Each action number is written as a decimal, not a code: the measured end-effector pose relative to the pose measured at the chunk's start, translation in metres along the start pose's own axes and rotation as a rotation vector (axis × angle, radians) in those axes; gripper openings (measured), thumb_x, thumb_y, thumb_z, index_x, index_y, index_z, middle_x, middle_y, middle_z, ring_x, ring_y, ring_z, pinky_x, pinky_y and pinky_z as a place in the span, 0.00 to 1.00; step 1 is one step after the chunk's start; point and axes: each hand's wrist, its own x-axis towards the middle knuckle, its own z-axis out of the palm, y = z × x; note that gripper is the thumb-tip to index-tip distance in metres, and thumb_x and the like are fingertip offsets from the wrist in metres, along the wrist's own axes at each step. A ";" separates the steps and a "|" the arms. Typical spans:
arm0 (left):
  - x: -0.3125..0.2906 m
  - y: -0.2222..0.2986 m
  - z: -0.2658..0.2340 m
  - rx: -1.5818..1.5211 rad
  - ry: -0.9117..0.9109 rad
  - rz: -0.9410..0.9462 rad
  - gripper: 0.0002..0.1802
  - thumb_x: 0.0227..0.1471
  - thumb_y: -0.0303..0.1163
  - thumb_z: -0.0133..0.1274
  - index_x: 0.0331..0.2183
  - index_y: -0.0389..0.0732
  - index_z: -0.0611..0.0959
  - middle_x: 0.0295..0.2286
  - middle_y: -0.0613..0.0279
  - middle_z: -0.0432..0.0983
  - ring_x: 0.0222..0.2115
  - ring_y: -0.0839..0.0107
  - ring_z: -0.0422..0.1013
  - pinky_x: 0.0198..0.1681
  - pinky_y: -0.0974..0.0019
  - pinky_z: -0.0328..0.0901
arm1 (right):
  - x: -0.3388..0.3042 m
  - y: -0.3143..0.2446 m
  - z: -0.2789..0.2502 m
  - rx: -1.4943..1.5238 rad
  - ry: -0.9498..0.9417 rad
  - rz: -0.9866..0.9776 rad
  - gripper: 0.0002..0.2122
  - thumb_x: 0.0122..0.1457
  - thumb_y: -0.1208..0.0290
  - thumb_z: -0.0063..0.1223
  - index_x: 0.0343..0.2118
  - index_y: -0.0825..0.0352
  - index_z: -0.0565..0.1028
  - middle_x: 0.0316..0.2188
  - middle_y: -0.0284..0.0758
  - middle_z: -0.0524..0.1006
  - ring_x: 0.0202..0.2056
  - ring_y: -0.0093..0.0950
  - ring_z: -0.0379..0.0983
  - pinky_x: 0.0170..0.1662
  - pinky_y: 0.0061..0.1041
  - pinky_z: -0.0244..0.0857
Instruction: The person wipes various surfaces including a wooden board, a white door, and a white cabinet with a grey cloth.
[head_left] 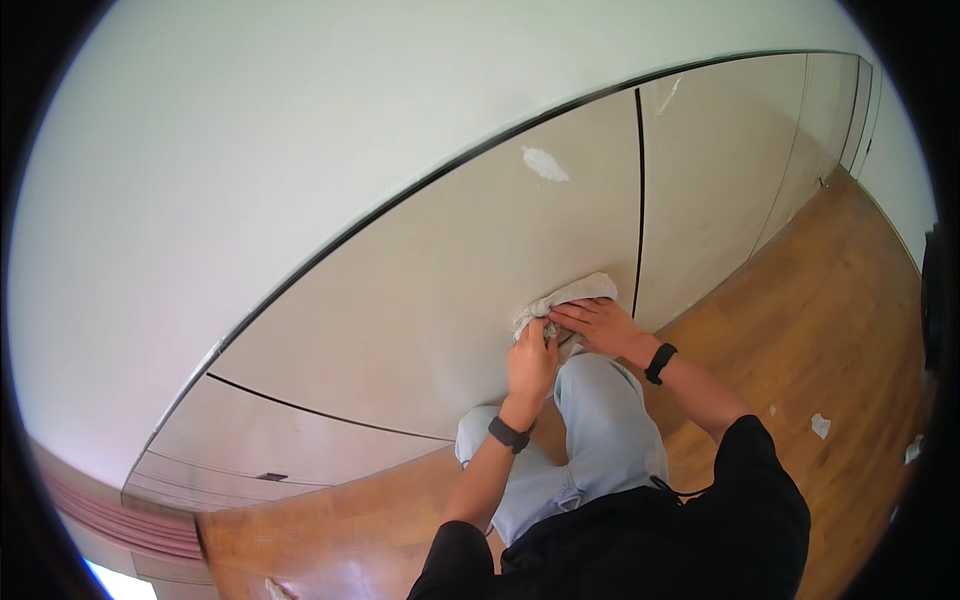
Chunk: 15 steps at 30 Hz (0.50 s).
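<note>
A whitish, folded cloth (585, 289) is pressed against the lower part of a beige wall panel (420, 270), just left of a vertical black seam. My right hand (600, 326) holds it there, with the fingers laid across the cloth and pointing left. Close beside it, my left hand (531, 362) has its fingers curled at the cloth's bunched lower left end. Part of the cloth is hidden under both hands. Higher on the same panel is a white patch (545, 164).
My knees (605, 400) in light jeans are bent close to the panel. Brown wooden floor (790, 330) runs along its base, with a scrap of white paper (820, 426) on the right. A pink curtain (125, 515) hangs at the far left.
</note>
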 end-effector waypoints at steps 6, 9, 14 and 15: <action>0.066 0.062 -0.028 -0.071 0.027 0.156 0.17 0.40 0.24 0.50 0.37 0.38 0.69 0.31 0.51 0.69 0.31 0.55 0.67 0.30 0.60 0.64 | 0.047 0.025 -0.072 0.085 0.190 0.062 0.35 0.31 0.80 0.53 0.50 0.59 0.59 0.49 0.33 0.59 0.51 0.33 0.55 0.50 0.34 0.51; 0.110 0.099 -0.044 -0.142 0.162 0.315 0.20 0.40 0.23 0.49 0.41 0.38 0.69 0.35 0.50 0.66 0.34 0.55 0.65 0.32 0.61 0.63 | 0.083 0.038 -0.115 0.062 0.381 0.056 0.36 0.31 0.82 0.51 0.51 0.63 0.56 0.49 0.38 0.58 0.52 0.39 0.51 0.55 0.40 0.42; 0.141 0.132 -0.079 -0.128 0.419 0.406 0.21 0.40 0.24 0.51 0.41 0.38 0.70 0.36 0.48 0.65 0.38 0.54 0.63 0.36 0.62 0.62 | 0.143 0.023 -0.159 0.047 0.492 -0.004 0.34 0.34 0.80 0.51 0.51 0.64 0.56 0.48 0.39 0.58 0.53 0.39 0.50 0.56 0.43 0.39; 0.140 0.131 -0.089 -0.079 0.443 0.341 0.21 0.40 0.24 0.51 0.41 0.37 0.70 0.37 0.48 0.64 0.40 0.53 0.62 0.38 0.61 0.61 | 0.153 0.017 -0.160 0.054 0.500 -0.038 0.32 0.36 0.79 0.50 0.50 0.64 0.56 0.48 0.39 0.59 0.53 0.38 0.50 0.55 0.44 0.39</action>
